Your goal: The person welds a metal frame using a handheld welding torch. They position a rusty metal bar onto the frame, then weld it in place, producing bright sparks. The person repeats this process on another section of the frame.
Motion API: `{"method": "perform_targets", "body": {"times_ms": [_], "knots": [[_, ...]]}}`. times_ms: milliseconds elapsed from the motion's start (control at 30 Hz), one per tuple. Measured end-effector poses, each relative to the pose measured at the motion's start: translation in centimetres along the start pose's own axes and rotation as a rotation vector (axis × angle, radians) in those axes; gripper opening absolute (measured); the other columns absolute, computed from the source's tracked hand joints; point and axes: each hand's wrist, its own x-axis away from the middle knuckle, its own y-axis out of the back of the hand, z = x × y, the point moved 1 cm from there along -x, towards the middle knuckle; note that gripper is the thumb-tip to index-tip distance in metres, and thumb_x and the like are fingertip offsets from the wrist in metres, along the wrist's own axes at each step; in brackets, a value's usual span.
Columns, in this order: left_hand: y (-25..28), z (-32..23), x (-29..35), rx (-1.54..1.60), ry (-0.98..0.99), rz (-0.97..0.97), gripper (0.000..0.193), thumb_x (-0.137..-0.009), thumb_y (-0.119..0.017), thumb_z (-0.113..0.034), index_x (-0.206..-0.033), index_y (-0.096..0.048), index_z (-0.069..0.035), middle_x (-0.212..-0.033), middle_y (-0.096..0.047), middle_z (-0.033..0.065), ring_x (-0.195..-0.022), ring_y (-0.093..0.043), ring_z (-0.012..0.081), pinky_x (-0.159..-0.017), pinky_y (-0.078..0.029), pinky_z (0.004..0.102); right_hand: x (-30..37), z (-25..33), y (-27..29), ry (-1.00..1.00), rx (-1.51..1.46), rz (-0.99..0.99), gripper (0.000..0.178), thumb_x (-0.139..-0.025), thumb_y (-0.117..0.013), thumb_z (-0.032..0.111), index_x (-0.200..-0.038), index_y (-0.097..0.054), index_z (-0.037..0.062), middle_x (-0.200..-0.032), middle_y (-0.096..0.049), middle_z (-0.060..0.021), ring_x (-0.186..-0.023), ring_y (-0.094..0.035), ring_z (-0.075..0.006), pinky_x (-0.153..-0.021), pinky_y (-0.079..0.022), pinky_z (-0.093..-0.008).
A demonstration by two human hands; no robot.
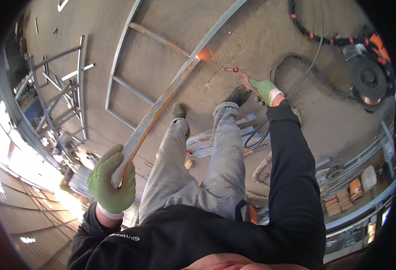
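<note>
My left hand [110, 182], in a green glove, is closed around the near end of a long rust-streaked metal bar [155, 110]. The bar slants up and away to the side rail of a grey metal frame [115, 81] with crosspieces. An orange glow [198, 57] shows where the bar meets the rail near a rusty crosspiece [162, 40]. Gripped in my gloved right hand [264, 91] is a welding torch [240, 75]. Its tip points left toward the glowing spot, apart from the metal. Whether the bar and rail are one piece, I cannot tell.
A cable [317, 54] trails from the torch side past a wire spool [369, 80] at the right. More metal framework [81, 85] stands at the left. Metal strips [202, 143] lie on the floor around my legs. Stacked blocks [338, 202] sit at lower right.
</note>
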Motion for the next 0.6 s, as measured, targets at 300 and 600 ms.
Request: {"method": "perform_targets", "body": {"times_ms": [300, 600], "knots": [[0.0, 0.6, 0.1, 0.141, 0.063, -0.063, 0.026, -0.075, -0.081, -0.001, -0.098, -0.068, -0.005, -0.107, -0.075, 0.0157, -0.087, -0.074, 0.0348, -0.073, -0.059, 0.0396, 9.0, 12.9, 2.1, 0.156, 0.311, -0.082, 0.059, -0.097, -0.065, 0.055, -0.105, -0.073, -0.0025, -0.06, -0.056, -0.0072, -0.047, -0.053, -0.0212, -0.044, -0.04, -0.0368], [-0.7, 1.8, 0.5, 0.251, 0.053, -0.083, 0.025, -0.073, -0.076, -0.009, -0.096, -0.068, -0.007, -0.108, -0.071, 0.0128, -0.089, -0.071, 0.032, -0.071, -0.057, 0.0422, 13.0, 27.7, -3.1, 0.244, 0.888, -0.164, 0.063, -0.096, -0.063, 0.057, -0.103, -0.073, -0.0051, -0.061, -0.062, -0.0145, -0.051, -0.06, -0.0248, -0.047, -0.044, -0.0393]]}}
